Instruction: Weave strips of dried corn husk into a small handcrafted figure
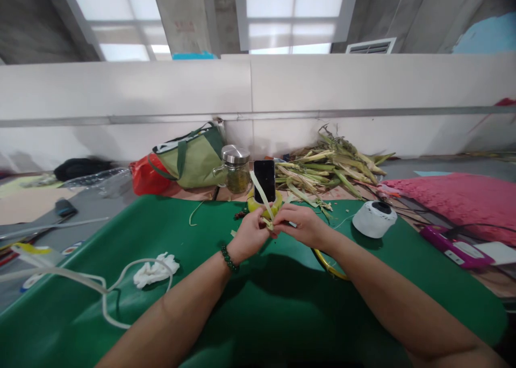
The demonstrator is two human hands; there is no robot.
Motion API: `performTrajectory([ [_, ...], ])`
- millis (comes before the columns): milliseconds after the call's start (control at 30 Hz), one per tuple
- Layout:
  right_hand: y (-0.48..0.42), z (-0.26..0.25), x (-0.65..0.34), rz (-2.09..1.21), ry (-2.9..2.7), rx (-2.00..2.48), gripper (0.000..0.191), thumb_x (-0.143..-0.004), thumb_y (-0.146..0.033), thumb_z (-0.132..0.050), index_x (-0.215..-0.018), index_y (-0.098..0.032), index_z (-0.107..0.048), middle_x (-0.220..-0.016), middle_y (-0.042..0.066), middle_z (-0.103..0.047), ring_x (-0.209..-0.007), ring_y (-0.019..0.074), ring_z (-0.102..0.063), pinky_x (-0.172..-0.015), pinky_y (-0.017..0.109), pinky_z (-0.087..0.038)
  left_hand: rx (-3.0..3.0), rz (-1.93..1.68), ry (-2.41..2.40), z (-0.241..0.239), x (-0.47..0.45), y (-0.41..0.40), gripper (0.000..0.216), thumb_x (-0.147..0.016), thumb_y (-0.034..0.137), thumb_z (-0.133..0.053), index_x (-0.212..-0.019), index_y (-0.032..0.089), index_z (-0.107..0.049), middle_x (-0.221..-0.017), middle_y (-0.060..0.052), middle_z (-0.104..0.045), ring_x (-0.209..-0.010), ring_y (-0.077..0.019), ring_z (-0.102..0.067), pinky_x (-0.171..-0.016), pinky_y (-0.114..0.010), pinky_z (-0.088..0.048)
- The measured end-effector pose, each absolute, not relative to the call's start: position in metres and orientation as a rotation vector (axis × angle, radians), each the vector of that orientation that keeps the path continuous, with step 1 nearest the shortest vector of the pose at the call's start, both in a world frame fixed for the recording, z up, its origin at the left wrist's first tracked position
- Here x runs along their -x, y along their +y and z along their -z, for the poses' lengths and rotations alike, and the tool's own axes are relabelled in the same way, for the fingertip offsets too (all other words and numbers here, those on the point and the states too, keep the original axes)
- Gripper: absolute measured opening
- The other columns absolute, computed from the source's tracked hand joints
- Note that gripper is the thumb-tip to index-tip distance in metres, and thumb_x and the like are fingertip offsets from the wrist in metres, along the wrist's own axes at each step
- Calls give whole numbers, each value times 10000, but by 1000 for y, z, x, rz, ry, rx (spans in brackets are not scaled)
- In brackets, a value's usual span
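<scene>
Over the green mat (169,330), my left hand (250,235) and my right hand (303,224) meet with fingertips almost touching. Both pinch the lower end of a pale yellow-green leaf strip (262,193), which is folded or bunched between the fingers. Its long free end rises up and to the left. A dark-screened phone (266,177) stands upright just behind the strip, on a yellow round base (253,204) partly hidden by my hands. The exact fold at my fingertips is too small to make out.
Leafy stalks (334,161) lie piled at the back right, beside a glass jar mug (237,175) and a green bag (193,161). On the mat are a white thread cone (373,224), crumpled tissue (156,271), a white cable (105,303) and a yellow hoop (330,267).
</scene>
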State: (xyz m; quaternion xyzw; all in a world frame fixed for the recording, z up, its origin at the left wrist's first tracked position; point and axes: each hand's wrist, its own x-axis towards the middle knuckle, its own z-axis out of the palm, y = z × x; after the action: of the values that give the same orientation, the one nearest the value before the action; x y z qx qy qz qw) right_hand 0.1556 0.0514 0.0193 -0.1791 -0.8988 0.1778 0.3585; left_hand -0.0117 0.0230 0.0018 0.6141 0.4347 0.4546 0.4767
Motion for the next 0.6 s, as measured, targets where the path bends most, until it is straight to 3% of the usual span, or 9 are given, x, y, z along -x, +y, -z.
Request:
performTrajectory([
  [167,48,-20,-154,-423,-2326,370,114,-850,-162,-534,-764,-204,-597,-853,61,-642,-840,167,-612,-741,274,-486,-1703,-1136,1181,0,12,21,313,-633,124,-657,-936,143,-583,-634,25,-614,-616,-146,-607,-585,-244,-478],
  [400,41,-20,-152,-519,-2360,410,93,-751,-95,-529,-727,-181,-557,-742,38,-602,-702,145,-558,-648,253,-450,-1800,-1063,1203,-2,12,19,377,-631,110,-615,-995,135,-521,-580,54,-580,-536,-108,-521,-495,-200,-352],
  [600,44,-18,-149,-799,-2268,585,226,-780,-268,-620,-590,-159,-570,-670,25,-607,-610,111,-532,-574,227,-413,-1862,-1029,1220,1,10,18,390,-632,84,-594,-1010,127,-505,-583,55,-558,-538,-105,-498,-486,-198,-326],
])
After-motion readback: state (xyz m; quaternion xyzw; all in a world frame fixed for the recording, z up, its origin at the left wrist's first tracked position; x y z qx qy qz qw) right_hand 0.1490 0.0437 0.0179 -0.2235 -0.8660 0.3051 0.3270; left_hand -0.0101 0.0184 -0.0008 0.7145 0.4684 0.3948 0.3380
